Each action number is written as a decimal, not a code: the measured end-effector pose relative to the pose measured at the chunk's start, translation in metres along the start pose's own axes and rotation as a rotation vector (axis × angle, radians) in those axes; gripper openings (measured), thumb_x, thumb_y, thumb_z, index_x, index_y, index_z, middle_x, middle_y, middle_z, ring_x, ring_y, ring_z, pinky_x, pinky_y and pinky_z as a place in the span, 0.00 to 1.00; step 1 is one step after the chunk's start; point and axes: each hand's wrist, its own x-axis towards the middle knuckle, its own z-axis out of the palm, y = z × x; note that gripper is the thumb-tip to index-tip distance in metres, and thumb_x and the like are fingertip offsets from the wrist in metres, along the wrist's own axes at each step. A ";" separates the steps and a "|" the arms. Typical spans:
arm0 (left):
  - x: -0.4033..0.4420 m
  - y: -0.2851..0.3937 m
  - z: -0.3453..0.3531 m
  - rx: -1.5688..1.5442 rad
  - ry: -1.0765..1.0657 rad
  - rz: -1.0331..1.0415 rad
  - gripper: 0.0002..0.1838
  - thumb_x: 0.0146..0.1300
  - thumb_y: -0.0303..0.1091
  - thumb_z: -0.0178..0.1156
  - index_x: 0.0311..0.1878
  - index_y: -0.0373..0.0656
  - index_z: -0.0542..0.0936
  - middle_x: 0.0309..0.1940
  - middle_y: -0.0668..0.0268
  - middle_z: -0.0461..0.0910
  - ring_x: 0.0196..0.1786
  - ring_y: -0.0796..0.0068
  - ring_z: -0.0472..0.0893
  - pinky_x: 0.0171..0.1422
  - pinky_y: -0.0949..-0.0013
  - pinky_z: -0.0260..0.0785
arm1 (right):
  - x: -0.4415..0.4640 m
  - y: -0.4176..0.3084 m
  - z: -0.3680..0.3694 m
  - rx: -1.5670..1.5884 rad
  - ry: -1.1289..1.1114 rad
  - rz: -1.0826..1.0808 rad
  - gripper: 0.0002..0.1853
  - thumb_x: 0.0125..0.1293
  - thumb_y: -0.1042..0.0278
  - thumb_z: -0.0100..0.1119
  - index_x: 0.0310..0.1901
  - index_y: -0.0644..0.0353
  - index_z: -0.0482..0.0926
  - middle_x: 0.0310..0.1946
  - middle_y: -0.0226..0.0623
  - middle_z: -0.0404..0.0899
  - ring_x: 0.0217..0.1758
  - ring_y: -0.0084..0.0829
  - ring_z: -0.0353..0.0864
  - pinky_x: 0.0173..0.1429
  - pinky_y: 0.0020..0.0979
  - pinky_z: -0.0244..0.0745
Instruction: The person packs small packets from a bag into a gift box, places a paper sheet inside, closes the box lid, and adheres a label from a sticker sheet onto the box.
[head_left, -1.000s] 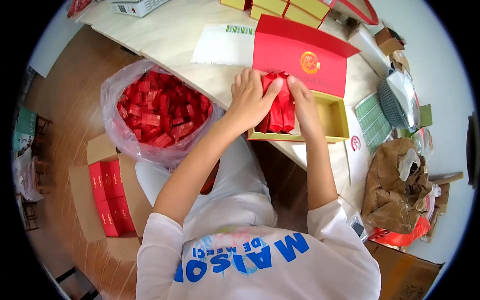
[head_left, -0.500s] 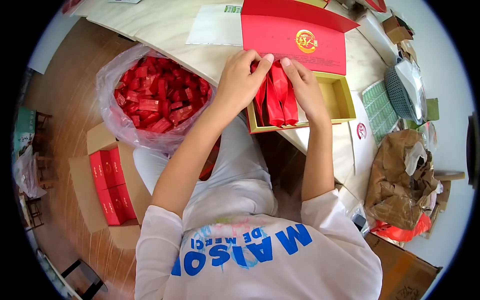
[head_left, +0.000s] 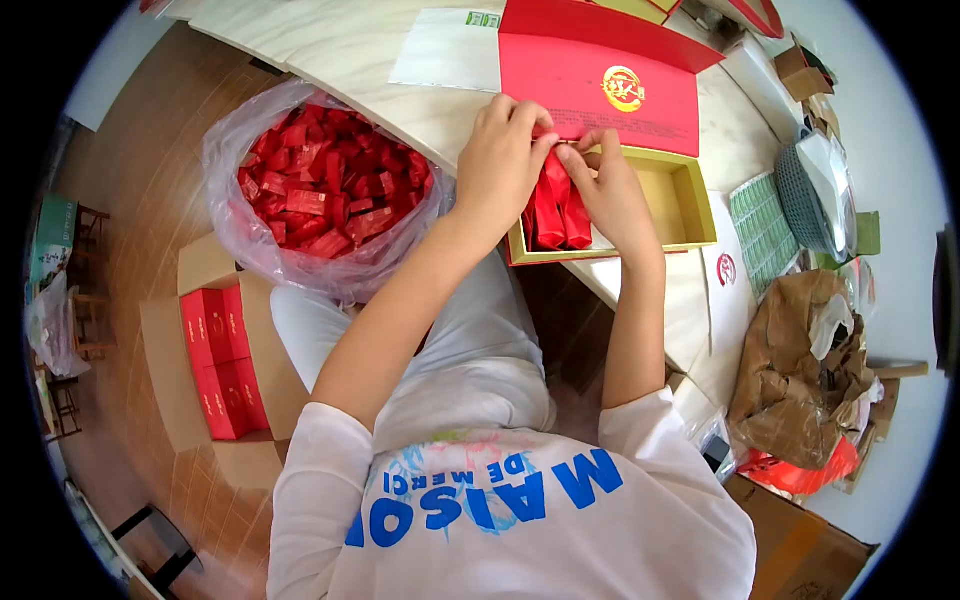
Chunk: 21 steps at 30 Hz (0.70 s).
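Note:
An open gift box with a gold inside lies at the table's front edge, its red lid raised behind it and printed with a gold emblem. Shiny red packets stand side by side in the left part of the box. My left hand pinches the top of a red packet between thumb and fingers. From the other side, my right hand also closes its thumb and fingertips on the packet tops, above the box. Fingers partly cover the upper ends of the packets.
A clear plastic bag full of small red packets stands left of my legs. Below it, a cardboard carton holds red boxes. To the right are a green printed sheet, a grey basket and a crumpled brown bag.
Both hands still work at the packet tops. The right fingers have curled and shifted slightly lower, and the packets sit a little lower in the box. The whole view has shifted slightly.

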 end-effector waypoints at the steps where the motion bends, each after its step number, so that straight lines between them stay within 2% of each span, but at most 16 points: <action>1: 0.001 0.003 -0.002 0.002 0.007 -0.005 0.08 0.58 0.30 0.63 0.40 0.43 0.75 0.37 0.61 0.72 0.44 0.60 0.75 0.48 0.60 0.68 | 0.000 0.002 0.001 -0.003 -0.007 -0.005 0.18 0.68 0.59 0.57 0.44 0.67 0.67 0.31 0.49 0.80 0.32 0.41 0.81 0.39 0.38 0.73; 3: 0.005 0.007 -0.006 0.055 -0.054 -0.007 0.10 0.58 0.30 0.63 0.41 0.43 0.75 0.39 0.62 0.71 0.45 0.60 0.75 0.48 0.60 0.69 | 0.003 0.001 0.001 -0.206 -0.032 -0.103 0.16 0.66 0.62 0.59 0.39 0.66 0.67 0.32 0.53 0.80 0.34 0.49 0.80 0.39 0.39 0.73; 4: 0.006 0.007 -0.008 0.031 -0.130 -0.066 0.14 0.56 0.30 0.65 0.45 0.44 0.75 0.43 0.60 0.70 0.48 0.58 0.74 0.52 0.60 0.68 | 0.003 -0.001 0.000 -0.213 -0.040 -0.114 0.16 0.66 0.62 0.59 0.39 0.66 0.67 0.32 0.53 0.80 0.34 0.49 0.80 0.39 0.39 0.73; 5: 0.005 0.005 -0.009 0.030 -0.115 -0.069 0.14 0.56 0.30 0.65 0.45 0.44 0.75 0.43 0.60 0.70 0.48 0.58 0.74 0.52 0.60 0.68 | 0.001 -0.006 -0.002 -0.209 -0.041 -0.056 0.15 0.67 0.60 0.57 0.39 0.66 0.68 0.32 0.53 0.79 0.34 0.50 0.80 0.39 0.41 0.72; 7: -0.003 0.001 -0.010 -0.067 -0.033 -0.051 0.23 0.57 0.32 0.65 0.55 0.42 0.70 0.49 0.55 0.67 0.56 0.54 0.70 0.60 0.60 0.65 | -0.002 -0.008 -0.004 -0.213 -0.045 -0.011 0.15 0.69 0.59 0.54 0.39 0.66 0.69 0.32 0.53 0.79 0.35 0.52 0.80 0.39 0.43 0.72; 8: -0.009 0.001 -0.014 -0.067 -0.018 -0.053 0.23 0.57 0.32 0.65 0.55 0.42 0.70 0.49 0.55 0.67 0.56 0.54 0.70 0.60 0.60 0.65 | -0.003 -0.002 -0.004 -0.232 0.025 0.055 0.17 0.70 0.57 0.51 0.39 0.66 0.70 0.30 0.54 0.79 0.34 0.54 0.79 0.38 0.46 0.71; 10: -0.033 0.007 -0.022 -0.245 0.000 -0.106 0.35 0.59 0.34 0.64 0.66 0.36 0.58 0.59 0.48 0.60 0.65 0.51 0.62 0.70 0.57 0.55 | -0.006 -0.002 -0.009 -0.333 0.120 0.152 0.22 0.72 0.52 0.43 0.40 0.68 0.72 0.25 0.56 0.78 0.33 0.58 0.78 0.39 0.50 0.69; 11: -0.047 0.010 -0.022 -0.246 0.004 -0.121 0.35 0.59 0.34 0.64 0.66 0.36 0.58 0.59 0.48 0.60 0.65 0.51 0.62 0.70 0.57 0.55 | -0.008 -0.005 -0.012 -0.339 0.106 0.154 0.22 0.72 0.52 0.43 0.40 0.68 0.72 0.25 0.56 0.78 0.33 0.58 0.78 0.39 0.50 0.69; 13: -0.075 0.014 -0.019 -0.362 -0.134 -0.240 0.43 0.62 0.37 0.61 0.70 0.31 0.46 0.66 0.45 0.53 0.70 0.49 0.54 0.75 0.55 0.46 | -0.011 -0.010 -0.015 -0.401 0.035 0.209 0.22 0.72 0.52 0.43 0.41 0.68 0.72 0.24 0.57 0.77 0.32 0.58 0.78 0.38 0.51 0.69; 14: -0.085 0.012 -0.009 -0.407 -0.189 -0.273 0.44 0.64 0.37 0.57 0.71 0.30 0.41 0.69 0.43 0.48 0.73 0.47 0.49 0.76 0.54 0.40 | -0.013 -0.014 -0.013 -0.396 -0.049 0.269 0.22 0.72 0.52 0.43 0.42 0.68 0.73 0.26 0.60 0.78 0.35 0.60 0.78 0.40 0.52 0.70; 15: -0.090 0.016 0.001 -0.387 -0.179 -0.306 0.41 0.67 0.35 0.53 0.72 0.30 0.39 0.69 0.41 0.46 0.73 0.45 0.47 0.76 0.54 0.39 | -0.015 -0.016 -0.007 -0.407 -0.063 0.261 0.22 0.72 0.52 0.43 0.42 0.68 0.73 0.26 0.60 0.78 0.35 0.60 0.78 0.40 0.52 0.70; 17: -0.088 0.020 0.013 -0.448 -0.130 -0.338 0.40 0.66 0.31 0.50 0.71 0.29 0.38 0.70 0.38 0.44 0.73 0.41 0.45 0.77 0.54 0.38 | -0.018 -0.021 0.011 -0.580 -0.027 0.035 0.23 0.72 0.51 0.43 0.42 0.68 0.73 0.30 0.63 0.78 0.38 0.62 0.78 0.43 0.53 0.70; 18: -0.080 0.022 0.015 -0.449 -0.121 -0.324 0.40 0.65 0.30 0.49 0.71 0.27 0.38 0.69 0.37 0.44 0.73 0.39 0.45 0.77 0.53 0.38 | -0.015 -0.024 0.015 -0.632 0.003 0.086 0.23 0.72 0.50 0.43 0.43 0.68 0.72 0.33 0.65 0.77 0.40 0.63 0.77 0.45 0.54 0.70; 21: -0.061 0.021 0.022 -0.387 -0.141 -0.319 0.40 0.62 0.27 0.50 0.69 0.22 0.37 0.68 0.31 0.43 0.72 0.35 0.46 0.76 0.51 0.40 | 0.002 -0.016 0.009 -0.612 -0.007 0.106 0.23 0.72 0.49 0.42 0.43 0.66 0.73 0.33 0.65 0.78 0.40 0.62 0.78 0.44 0.54 0.70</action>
